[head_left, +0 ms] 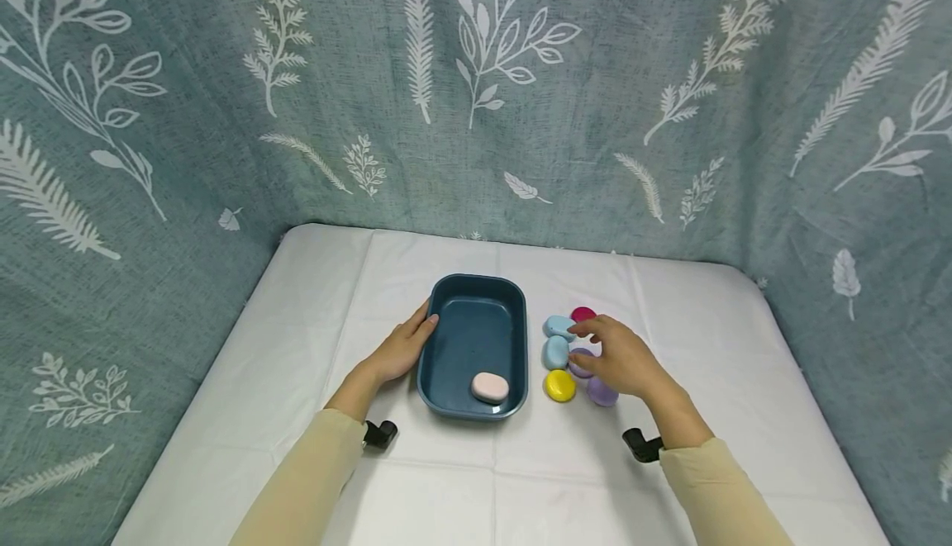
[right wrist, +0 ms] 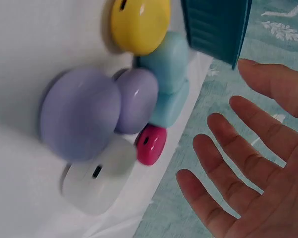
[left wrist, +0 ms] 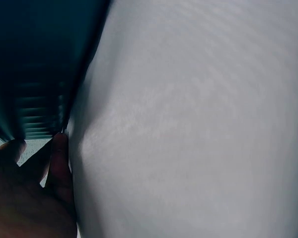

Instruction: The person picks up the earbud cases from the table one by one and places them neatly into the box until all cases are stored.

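Note:
At the left wall of a dark teal rectangular tub (head_left: pixel 476 282), my left hand (head_left: pixel 397 349) grips the side, thumb at the rim and fingers outside. A pale pink rounded soap-like piece (head_left: pixel 490 387) lies in the tub's near right corner. Over a cluster of similar pieces right of the tub hovers my right hand (head_left: pixel 621 356), fingers spread and holding nothing. That cluster has a yellow piece (right wrist: pixel 141 25), two light blue pieces (head_left: pixel 555 353), two purple pieces (right wrist: pixel 82 114), a magenta piece (right wrist: pixel 152 145) and a white piece (right wrist: pixel 100 176). In the head view my right hand hides the white one.
A white cloth covers the table (head_left: pixel 431 496). Teal curtain fabric (head_left: pixel 476 174) with white leaf prints hangs behind and at both sides. Black wrist-camera mounts (head_left: pixel 381 434) stick out from both sleeves.

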The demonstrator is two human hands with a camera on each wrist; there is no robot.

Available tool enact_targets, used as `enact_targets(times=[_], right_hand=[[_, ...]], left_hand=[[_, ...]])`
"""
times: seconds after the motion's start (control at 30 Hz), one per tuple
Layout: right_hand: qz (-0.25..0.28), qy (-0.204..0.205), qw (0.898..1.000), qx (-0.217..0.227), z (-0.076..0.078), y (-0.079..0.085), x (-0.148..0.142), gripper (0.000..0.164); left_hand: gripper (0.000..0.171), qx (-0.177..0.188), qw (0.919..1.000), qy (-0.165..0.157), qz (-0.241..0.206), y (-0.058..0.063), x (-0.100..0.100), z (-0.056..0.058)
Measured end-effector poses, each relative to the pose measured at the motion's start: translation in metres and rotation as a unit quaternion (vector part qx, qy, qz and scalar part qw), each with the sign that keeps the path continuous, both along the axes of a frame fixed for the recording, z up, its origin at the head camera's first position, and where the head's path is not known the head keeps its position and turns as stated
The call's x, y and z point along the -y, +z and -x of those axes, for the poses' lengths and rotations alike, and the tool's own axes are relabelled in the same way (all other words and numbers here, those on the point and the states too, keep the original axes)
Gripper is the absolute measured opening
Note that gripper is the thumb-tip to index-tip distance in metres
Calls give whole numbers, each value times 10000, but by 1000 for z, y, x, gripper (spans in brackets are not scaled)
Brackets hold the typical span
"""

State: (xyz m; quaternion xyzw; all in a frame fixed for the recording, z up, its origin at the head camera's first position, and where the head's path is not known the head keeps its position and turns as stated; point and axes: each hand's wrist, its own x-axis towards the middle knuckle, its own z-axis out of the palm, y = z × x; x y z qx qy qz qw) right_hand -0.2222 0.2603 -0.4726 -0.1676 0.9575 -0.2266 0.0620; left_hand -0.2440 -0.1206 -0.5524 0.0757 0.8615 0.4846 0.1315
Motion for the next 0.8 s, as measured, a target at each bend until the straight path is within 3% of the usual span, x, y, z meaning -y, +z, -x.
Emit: enact_targets(times=[0.4,0.8], right_hand=[[-244,-423,9983,312,4,-10,-28,47],[-402,-590,9949,711,5,-18,-40,46]], left_hand=[[66,-4,10000,-16,6,-3,0,2],[65,28,10000,4,-26,-4,1,3]])
